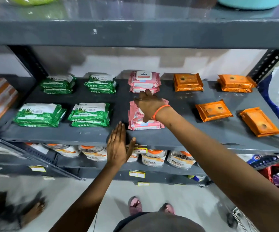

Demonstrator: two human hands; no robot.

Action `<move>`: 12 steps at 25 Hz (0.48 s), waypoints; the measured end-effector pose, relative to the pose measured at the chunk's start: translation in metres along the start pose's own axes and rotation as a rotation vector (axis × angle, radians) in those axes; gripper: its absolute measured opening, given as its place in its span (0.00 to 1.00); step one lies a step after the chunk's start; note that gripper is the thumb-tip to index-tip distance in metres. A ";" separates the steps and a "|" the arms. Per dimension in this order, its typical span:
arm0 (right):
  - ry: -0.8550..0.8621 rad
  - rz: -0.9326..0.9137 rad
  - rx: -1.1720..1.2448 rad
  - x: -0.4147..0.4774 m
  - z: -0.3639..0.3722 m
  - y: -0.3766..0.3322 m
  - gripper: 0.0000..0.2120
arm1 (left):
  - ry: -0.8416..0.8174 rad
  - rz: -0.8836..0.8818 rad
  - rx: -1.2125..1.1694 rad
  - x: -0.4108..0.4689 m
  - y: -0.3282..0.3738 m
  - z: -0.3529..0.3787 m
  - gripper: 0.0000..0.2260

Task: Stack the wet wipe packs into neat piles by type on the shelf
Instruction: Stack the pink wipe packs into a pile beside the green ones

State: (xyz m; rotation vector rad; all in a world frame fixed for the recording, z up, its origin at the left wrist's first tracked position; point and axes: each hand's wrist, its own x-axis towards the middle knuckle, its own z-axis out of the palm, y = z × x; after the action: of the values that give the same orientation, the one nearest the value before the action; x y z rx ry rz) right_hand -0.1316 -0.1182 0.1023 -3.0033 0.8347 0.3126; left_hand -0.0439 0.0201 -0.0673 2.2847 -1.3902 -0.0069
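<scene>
- Head view: the right hand (149, 106) lies palm down on the front pink pile (143, 121), fingers spread loosely, not clearly gripping any pack.
- The left hand (118, 146) is flat and open, fingers together, at the front edge of the grey shelf (88, 133).
- A second pink pile (143, 81) sits behind the first.
- Four green piles (90, 114) fill the shelf's left side.
- Orange packs (214, 110) lie on the right, two stacked at the back, two single in front.
</scene>
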 end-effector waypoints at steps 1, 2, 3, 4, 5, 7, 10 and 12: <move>-0.034 -0.024 -0.004 0.005 0.004 -0.005 0.29 | 0.011 -0.013 -0.023 0.001 0.001 0.000 0.35; -0.066 -0.044 -0.011 0.009 0.007 -0.007 0.30 | 0.017 -0.031 -0.051 0.003 0.003 -0.002 0.36; -0.081 -0.056 -0.012 0.009 0.008 -0.009 0.31 | 0.026 -0.060 -0.091 0.006 0.006 -0.005 0.37; -0.100 -0.056 0.020 0.008 0.006 -0.008 0.32 | 0.035 -0.095 -0.150 0.009 0.010 -0.009 0.37; -0.110 -0.050 0.124 0.005 0.004 -0.005 0.33 | 0.040 -0.136 -0.231 0.013 0.015 -0.013 0.36; -0.119 0.021 0.385 -0.001 0.004 0.008 0.33 | 0.027 -0.202 -0.425 0.026 0.027 -0.022 0.31; 0.210 0.278 0.528 0.001 0.038 0.029 0.34 | -0.014 -0.319 -0.697 0.051 0.049 -0.027 0.27; 0.252 0.516 0.841 0.000 0.067 0.031 0.32 | -0.028 -0.413 -0.758 0.061 0.060 -0.024 0.27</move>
State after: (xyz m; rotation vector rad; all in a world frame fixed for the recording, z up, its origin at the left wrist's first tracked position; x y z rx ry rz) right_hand -0.1602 -0.1402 0.0376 -2.0410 1.3321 -0.3513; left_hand -0.0587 -0.0443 -0.0084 1.8577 -0.7109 -0.5921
